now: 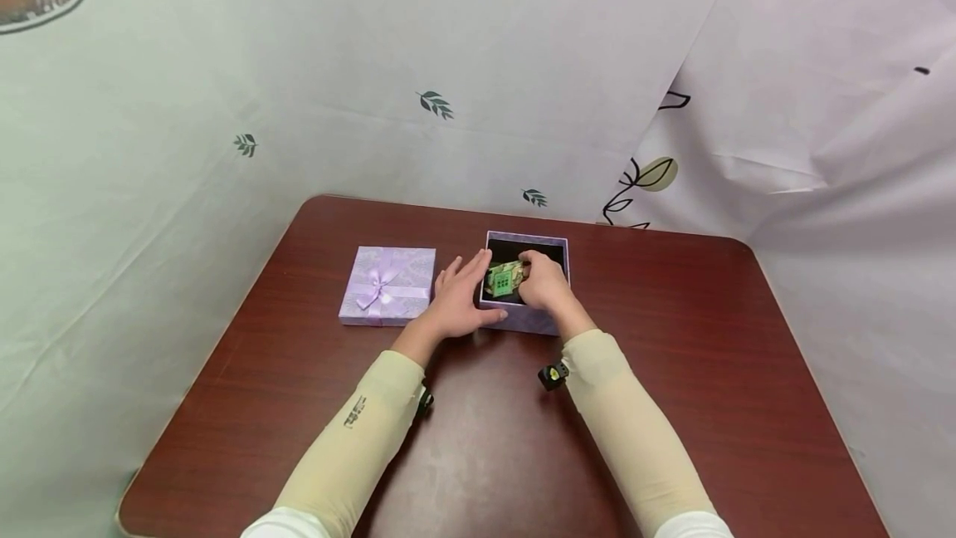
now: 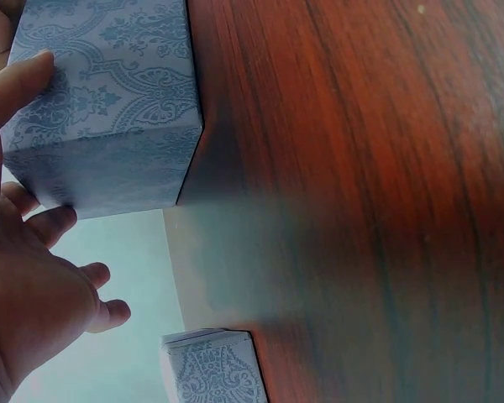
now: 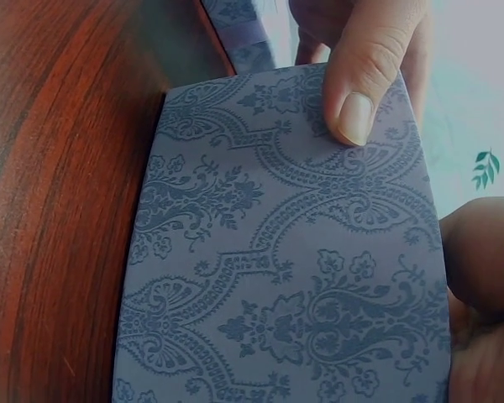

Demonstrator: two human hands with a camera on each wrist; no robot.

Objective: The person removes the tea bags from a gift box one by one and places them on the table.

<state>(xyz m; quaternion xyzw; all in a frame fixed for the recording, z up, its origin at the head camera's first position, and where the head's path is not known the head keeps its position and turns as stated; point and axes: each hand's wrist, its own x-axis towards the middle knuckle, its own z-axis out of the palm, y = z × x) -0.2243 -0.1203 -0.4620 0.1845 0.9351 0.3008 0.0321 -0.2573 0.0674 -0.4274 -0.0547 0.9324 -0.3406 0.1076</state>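
Observation:
A lavender gift box with a dark inside stands uncovered near the back of the table, its damask-patterned front filling much of the right wrist view. My left hand holds its front left corner, the thumb on the front wall and the other fingers spread along the left side. Reaching into the box, my right hand pinches the right end of a small green patterned packet that bears a bright green square. The fingertips inside the box are partly hidden.
The matching lid with a ribbon bow lies to the left of the box, close to my left hand. Under both is a reddish-brown wooden table. Pale printed cloth hangs behind and at the sides.

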